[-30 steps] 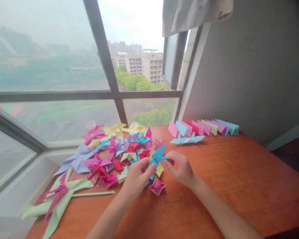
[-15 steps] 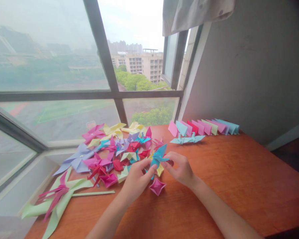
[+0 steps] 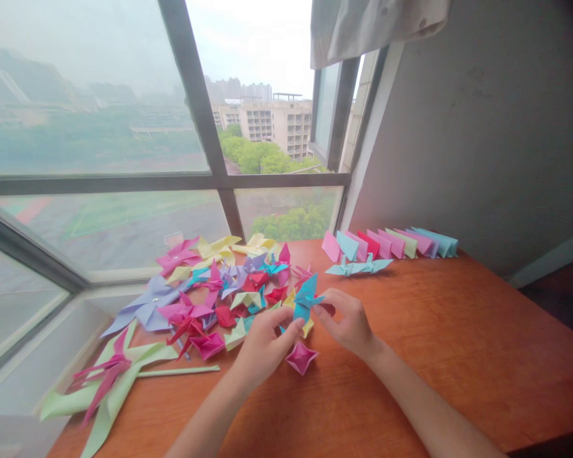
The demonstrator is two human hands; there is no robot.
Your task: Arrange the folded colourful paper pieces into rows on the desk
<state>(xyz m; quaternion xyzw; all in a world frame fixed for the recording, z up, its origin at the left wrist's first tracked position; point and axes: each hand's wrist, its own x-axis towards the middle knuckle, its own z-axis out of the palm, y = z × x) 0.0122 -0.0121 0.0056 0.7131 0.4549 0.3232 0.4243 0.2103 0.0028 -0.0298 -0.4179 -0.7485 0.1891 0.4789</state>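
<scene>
A blue origami crane [image 3: 305, 299] is held up over the table between my two hands. My left hand [image 3: 266, 343] pinches its lower left part between thumb and fingers. On the other side, the fingertips of my right hand [image 3: 347, 321] pinch the crane's pointed right end. Just below the hands lies a magenta folded paper star-shaped box [image 3: 302, 358]. Behind and to the left spreads a pile of folded papers, among them a pink boat-like piece [image 3: 208, 345] and a pale green piece [image 3: 237, 334], partly hidden by my left hand.
Several folded cards [image 3: 379, 245] stand in a row at the back right, with light blue joined cranes [image 3: 360, 266] in front. A green pinwheel [image 3: 106, 407] with a paper stick lies front left. Purple pinwheel [image 3: 148, 304] and window frame [image 3: 172, 185] border the left and back.
The blue crane has turned slightly in my hands, and its upper wing now points more upright. Both hands keep nearly the same place.
</scene>
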